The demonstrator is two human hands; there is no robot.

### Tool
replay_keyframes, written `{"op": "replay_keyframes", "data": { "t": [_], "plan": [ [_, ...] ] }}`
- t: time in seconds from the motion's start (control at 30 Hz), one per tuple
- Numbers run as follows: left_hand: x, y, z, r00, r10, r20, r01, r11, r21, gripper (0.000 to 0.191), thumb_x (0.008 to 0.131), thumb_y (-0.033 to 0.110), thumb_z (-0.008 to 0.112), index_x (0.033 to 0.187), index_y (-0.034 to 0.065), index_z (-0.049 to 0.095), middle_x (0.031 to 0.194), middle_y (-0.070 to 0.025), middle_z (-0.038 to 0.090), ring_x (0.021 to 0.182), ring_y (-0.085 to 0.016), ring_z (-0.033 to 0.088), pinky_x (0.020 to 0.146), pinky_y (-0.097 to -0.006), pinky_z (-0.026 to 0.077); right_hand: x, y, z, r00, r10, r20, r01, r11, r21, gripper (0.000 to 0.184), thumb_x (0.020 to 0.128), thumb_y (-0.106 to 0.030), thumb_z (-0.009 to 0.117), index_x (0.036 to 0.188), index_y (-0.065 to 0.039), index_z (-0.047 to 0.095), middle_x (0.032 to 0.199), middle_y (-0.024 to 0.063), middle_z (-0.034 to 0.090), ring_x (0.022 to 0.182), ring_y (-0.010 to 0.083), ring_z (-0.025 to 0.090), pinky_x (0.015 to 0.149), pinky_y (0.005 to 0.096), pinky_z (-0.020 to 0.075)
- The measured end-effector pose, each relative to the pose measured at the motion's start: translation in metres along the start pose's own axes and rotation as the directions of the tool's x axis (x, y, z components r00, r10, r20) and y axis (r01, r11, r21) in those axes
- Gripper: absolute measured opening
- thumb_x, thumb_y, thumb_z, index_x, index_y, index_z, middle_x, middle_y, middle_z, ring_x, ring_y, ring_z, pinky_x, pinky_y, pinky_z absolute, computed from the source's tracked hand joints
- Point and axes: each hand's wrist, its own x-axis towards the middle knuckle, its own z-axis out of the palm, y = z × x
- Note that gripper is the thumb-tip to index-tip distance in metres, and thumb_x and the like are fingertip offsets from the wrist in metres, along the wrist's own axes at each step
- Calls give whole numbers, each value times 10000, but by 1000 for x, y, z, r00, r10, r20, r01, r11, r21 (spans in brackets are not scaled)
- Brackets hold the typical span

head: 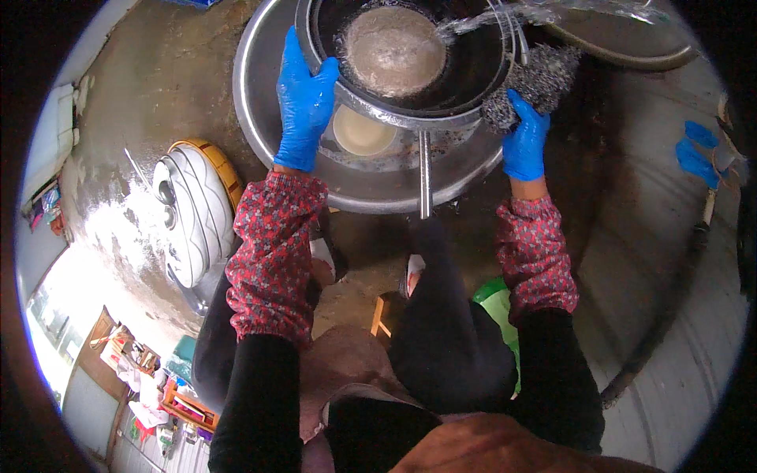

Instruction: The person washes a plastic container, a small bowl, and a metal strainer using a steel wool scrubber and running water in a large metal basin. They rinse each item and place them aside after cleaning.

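Note:
My left hand (306,100), in a wet blue glove, grips the left rim of a dark-walled round metal pan (467,88). A round grey-brown area (395,52) lies in the pan's middle, with water running onto it. My right hand (527,133), also gloved in blue, holds a large grey scouring pad (538,80) against or close beside the pan's right rim. Beneath the pan is a wide metal basin (378,192). It contains a pale round dish (364,131), partly hidden by the pan. A metal handle (425,177) extends towards me across the basin's edge.
A water stream (532,13) enters from the upper right, near a curved hose (627,58). Left of the basin stand white bowls (195,213) with ladles and an orange basket (216,171). A wooden stool (383,316) and a green object (501,313) are near my legs.

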Motion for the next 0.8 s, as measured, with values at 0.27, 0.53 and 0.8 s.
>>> {"op": "replay_keyframes", "data": {
  "t": [0.27, 0.53, 0.8],
  "plan": [
    [4, 3, -6, 989, 113, -91, -107, 992, 66, 686, 806, 56, 603, 1418, 52, 293, 1128, -168, 608, 842, -126, 558, 764, -276, 474, 19, 52, -6, 981, 59, 184, -40, 994, -104, 264, 772, -56, 643, 1028, 8, 637, 1056, 88, 634, 953, 212, 607, 850, 321, 488],
    [7, 5, -26, 974, 212, 83, -225, 951, 213, 656, 792, 64, 577, 1404, 103, 344, 1104, -209, 625, 885, -244, 658, 767, -354, 509, 1, 91, 9, 988, 30, 153, 64, 815, -576, 609, 742, -110, 694, 1282, 2, 437, 1164, 166, 588, 1019, 268, 590, 867, 358, 471],
    [22, -22, -43, 981, 11, 196, -60, 968, 246, 741, 743, 123, 592, 1423, 113, 299, 1142, -243, 588, 956, -317, 626, 810, -394, 493, 60, 105, 73, 758, -95, 646, 646, -27, -763, 556, 739, -283, 726, 1193, -40, 515, 1177, 241, 555, 1001, 400, 581, 807, 434, 501]
  ]
}}
